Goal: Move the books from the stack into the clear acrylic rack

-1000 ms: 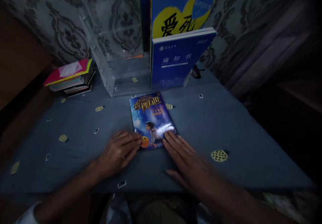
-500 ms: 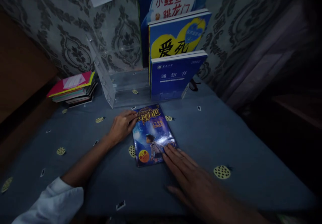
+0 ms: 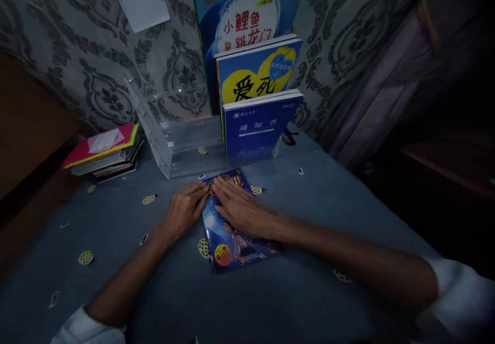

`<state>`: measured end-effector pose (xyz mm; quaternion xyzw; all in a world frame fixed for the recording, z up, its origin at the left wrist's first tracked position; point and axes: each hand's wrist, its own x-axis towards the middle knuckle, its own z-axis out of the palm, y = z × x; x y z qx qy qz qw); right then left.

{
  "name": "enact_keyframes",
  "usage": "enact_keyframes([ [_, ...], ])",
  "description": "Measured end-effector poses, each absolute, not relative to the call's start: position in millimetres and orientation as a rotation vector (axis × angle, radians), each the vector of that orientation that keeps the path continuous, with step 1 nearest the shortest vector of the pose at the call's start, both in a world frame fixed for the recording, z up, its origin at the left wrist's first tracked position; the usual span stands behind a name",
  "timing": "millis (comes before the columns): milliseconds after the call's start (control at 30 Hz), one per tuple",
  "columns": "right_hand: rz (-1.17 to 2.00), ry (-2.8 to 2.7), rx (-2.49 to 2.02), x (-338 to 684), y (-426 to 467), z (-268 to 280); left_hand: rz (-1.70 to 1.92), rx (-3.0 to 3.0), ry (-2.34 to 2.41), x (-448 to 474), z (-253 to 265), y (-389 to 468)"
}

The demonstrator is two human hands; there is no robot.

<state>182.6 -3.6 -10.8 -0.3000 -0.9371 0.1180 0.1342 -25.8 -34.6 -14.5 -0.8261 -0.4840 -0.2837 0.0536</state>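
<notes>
A blue paperback book (image 3: 242, 254) with an illustrated cover lies flat on the cloth-covered table. At its upper left edge my left hand (image 3: 184, 207) is closed, bent fingers and thumb pressed on that edge. My right hand (image 3: 243, 207) lies flat across the upper part of the cover, fingers stretched out and palm down, hiding most of the title. The fingertips of both hands are close together near the top of the book.
Behind the book stands a clear plastic book rack (image 3: 166, 161). Upright books (image 3: 259, 127) fill its right part. A stack of thin books and papers (image 3: 106, 150) lies at the left. The patterned wall (image 3: 104, 91) rises behind the table (image 3: 309, 292).
My right hand has moved from the book's lower right corner up and left over the title. My left hand stays at the upper left edge. The view has shifted slightly.
</notes>
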Motion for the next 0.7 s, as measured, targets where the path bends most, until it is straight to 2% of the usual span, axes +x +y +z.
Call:
enact_keyframes([
  [200,0.296,-2.580,-1.125,200.3,9.6,-16.1,-0.841,-2.497,-1.452,-25.1,-13.8,-35.6],
  [467,0.349,-2.542,-1.053,207.1,15.0,-22.3,-0.841,-2.500,-1.474,-24.6,-17.2,-36.1],
  [700,0.380,-2.521,-1.085,204.7,12.3,-20.3,-0.559,-2.633,-1.590,-17.2,-10.5,-45.4],
])
